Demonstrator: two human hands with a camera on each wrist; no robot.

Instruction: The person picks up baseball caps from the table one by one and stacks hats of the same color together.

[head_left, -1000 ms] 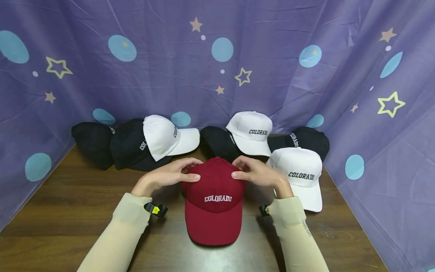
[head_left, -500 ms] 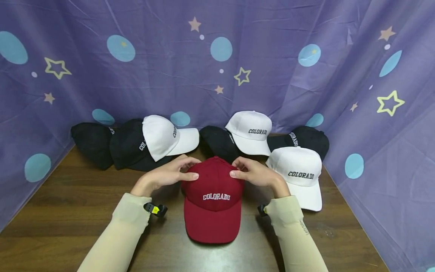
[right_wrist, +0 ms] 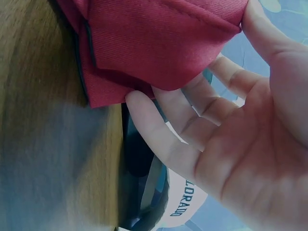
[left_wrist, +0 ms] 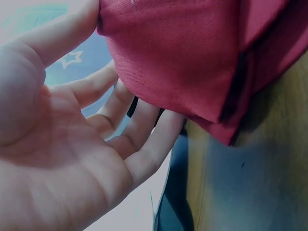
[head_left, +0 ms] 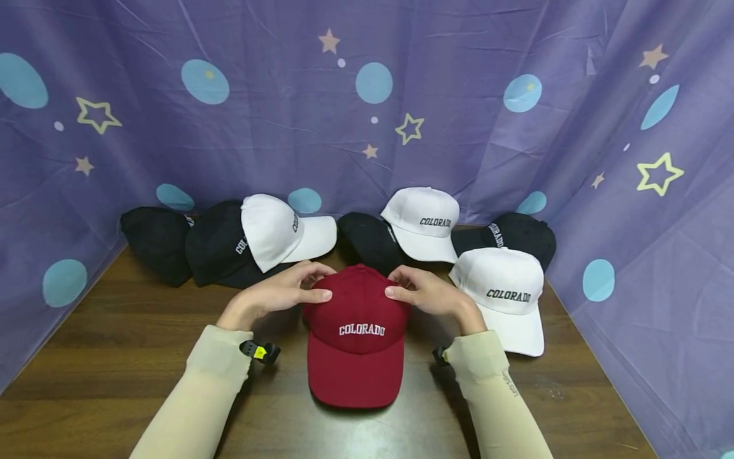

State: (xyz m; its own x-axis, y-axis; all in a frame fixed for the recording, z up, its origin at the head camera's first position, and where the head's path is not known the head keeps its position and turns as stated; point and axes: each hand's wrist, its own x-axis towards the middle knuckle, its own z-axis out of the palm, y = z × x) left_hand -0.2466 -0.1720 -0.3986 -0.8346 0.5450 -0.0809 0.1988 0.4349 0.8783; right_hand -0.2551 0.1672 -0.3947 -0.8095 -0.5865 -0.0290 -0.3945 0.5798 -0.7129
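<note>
A dark red baseball cap (head_left: 357, 309) with white COLORADO lettering is in the middle of the head view, its brim toward me. My left hand (head_left: 285, 292) grips the crown on its left side, thumb in front and fingers behind. On the opposite side my right hand (head_left: 427, 293) holds the crown the same way. In the left wrist view the fingers of the left hand (left_wrist: 72, 144) curl behind the red cloth (left_wrist: 173, 53). The right wrist view shows the right hand (right_wrist: 236, 134) with its fingertips behind the cap's back edge (right_wrist: 144, 53).
At the back left lie black caps (head_left: 155, 245) and a white cap (head_left: 269, 229). Behind the red cap are another black cap (head_left: 369, 242) and a white cap (head_left: 424, 220). A white cap (head_left: 504, 287) overlaps a black one (head_left: 524, 239) at right. A purple curtain (head_left: 287, 127) borders the wooden table (head_left: 143, 357).
The red cap has shifted slightly left and a little away from me, with both hands moving along on it. The other caps stay where they were.
</note>
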